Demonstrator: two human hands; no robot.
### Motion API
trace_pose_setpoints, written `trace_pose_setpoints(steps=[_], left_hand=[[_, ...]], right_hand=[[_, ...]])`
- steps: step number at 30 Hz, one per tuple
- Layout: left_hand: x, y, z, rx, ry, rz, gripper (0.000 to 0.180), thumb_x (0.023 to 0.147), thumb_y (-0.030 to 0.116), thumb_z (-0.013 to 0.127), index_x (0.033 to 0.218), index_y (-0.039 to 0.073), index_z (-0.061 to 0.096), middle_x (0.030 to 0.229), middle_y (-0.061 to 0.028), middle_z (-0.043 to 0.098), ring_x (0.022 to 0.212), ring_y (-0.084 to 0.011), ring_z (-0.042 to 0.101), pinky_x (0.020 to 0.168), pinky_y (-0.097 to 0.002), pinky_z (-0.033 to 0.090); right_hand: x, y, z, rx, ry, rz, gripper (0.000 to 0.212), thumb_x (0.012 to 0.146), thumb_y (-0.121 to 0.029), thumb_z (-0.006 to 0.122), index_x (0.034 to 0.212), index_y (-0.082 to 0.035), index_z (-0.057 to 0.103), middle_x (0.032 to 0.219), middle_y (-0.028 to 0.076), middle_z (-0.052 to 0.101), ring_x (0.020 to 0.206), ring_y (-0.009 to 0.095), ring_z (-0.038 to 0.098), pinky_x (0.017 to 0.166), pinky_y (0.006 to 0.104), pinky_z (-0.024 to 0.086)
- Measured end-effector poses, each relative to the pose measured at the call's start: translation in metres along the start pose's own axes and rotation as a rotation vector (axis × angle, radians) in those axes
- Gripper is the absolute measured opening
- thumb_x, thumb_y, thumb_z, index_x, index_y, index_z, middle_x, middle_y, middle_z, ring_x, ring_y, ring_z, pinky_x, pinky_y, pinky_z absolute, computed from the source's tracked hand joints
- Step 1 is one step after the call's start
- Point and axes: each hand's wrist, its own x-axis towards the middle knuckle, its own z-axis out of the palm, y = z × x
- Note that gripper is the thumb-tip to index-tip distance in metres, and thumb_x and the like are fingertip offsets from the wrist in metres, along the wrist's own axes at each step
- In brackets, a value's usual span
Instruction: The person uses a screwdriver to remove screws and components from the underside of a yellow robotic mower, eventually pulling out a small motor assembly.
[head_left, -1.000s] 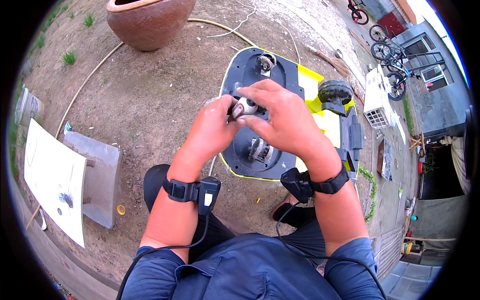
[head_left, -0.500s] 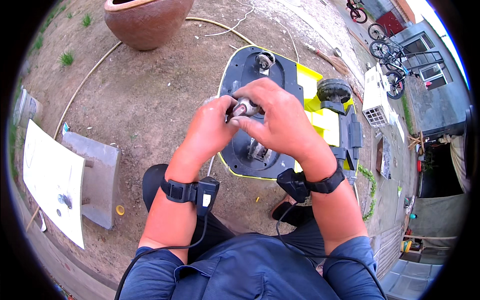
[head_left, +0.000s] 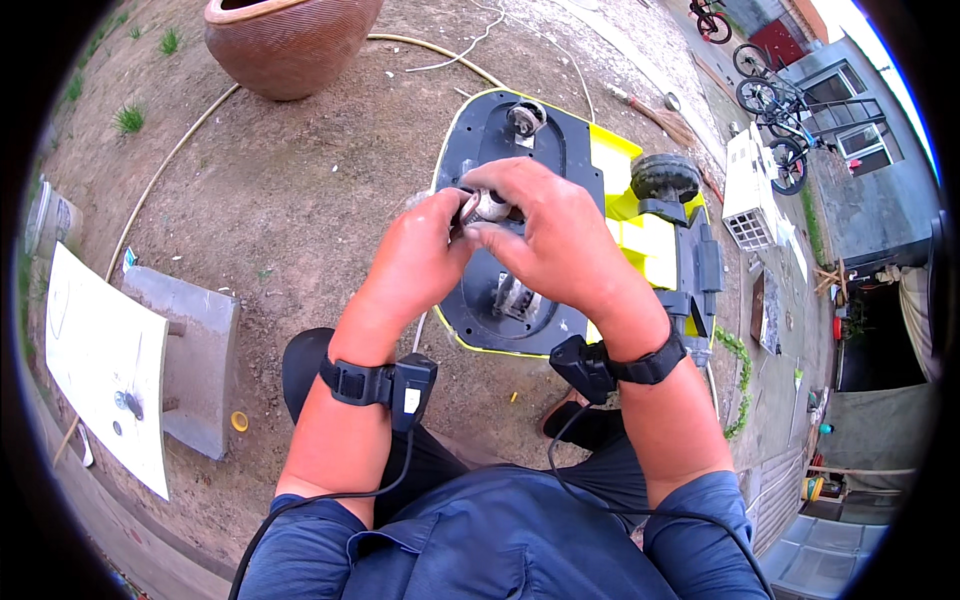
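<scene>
Both hands meet over an upturned yellow-and-black wheeled body [head_left: 585, 322], clear of its underside as far as I can see. Between them is a small, dirty, greyish-white caster wheel [head_left: 490, 207], partly covered by fingers. My left hand [head_left: 425, 245] pinches its left side with thumb and forefinger. My right hand [head_left: 545, 225] curls over its right side, thumb below and fingers above. Similar casters sit on the dark base: an upper caster [head_left: 526, 118] and a lower caster [head_left: 516, 297]. A larger black wheel [head_left: 667, 178] is at the body's right.
On the left, a white board [head_left: 105, 365] rests on a grey slab-like stand [head_left: 205, 350], near a yellow ring [head_left: 239, 421]. A brown clay pot [head_left: 290, 50] stands far off beside a hose [head_left: 165, 170]. To the right are a broom [head_left: 660, 118], a white crate [head_left: 748, 195] and bicycles [head_left: 785, 160].
The caster wheel has turned slightly between my fingers, and its reddish part shows less. My right thumb has shifted up a little. Both hands stay in nearly the same place.
</scene>
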Motion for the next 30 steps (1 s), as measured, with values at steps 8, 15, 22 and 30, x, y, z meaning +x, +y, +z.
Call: trace_pose_setpoints(steps=[8, 15, 22, 30], left_hand=[[0.002, 0.012, -0.004, 0.123, 0.017, 0.011, 0.030, 0.084, 0.013, 0.080, 0.107, 0.001, 0.065, 0.091, -0.0196, 0.070, 0.090, -0.0404, 0.071, 0.078, -0.0472, 0.055], [-0.001, 0.001, -0.002, -0.045, -0.049, -0.042, 0.032, 0.081, 0.011, 0.081, 0.109, 0.002, 0.067, 0.093, -0.0192, 0.069, 0.089, -0.0393, 0.070, 0.078, -0.0464, 0.055], [0.002, 0.013, -0.002, 0.091, -0.031, -0.035, 0.033, 0.082, 0.012, 0.081, 0.111, 0.003, 0.068, 0.094, -0.0196, 0.069, 0.090, -0.0413, 0.069, 0.077, -0.0467, 0.055], [0.001, 0.003, -0.001, 0.027, -0.028, -0.013, 0.034, 0.082, 0.013, 0.081, 0.111, 0.002, 0.067, 0.095, -0.0194, 0.071, 0.091, -0.0389, 0.070, 0.077, -0.0458, 0.055]], right_hand=[[-0.001, -0.008, -0.008, -0.085, -0.110, 0.141, 0.028, 0.085, -0.015, 0.075, 0.111, -0.004, 0.074, 0.110, 0.017, 0.072, 0.099, 0.038, 0.071, 0.086, 0.0445, 0.058], [-0.001, -0.004, -0.011, 0.030, -0.096, -0.020, 0.031, 0.084, -0.013, 0.074, 0.114, -0.005, 0.073, 0.113, 0.015, 0.071, 0.100, 0.038, 0.071, 0.086, 0.0440, 0.058], [-0.004, -0.009, -0.012, -0.155, -0.176, 0.173, 0.035, 0.083, -0.016, 0.077, 0.116, -0.005, 0.071, 0.108, 0.014, 0.070, 0.097, 0.038, 0.071, 0.083, 0.0442, 0.058], [-0.002, -0.005, -0.007, -0.112, -0.042, 0.114, 0.030, 0.086, -0.019, 0.077, 0.113, -0.006, 0.072, 0.105, 0.014, 0.070, 0.095, 0.038, 0.071, 0.081, 0.0447, 0.058]])
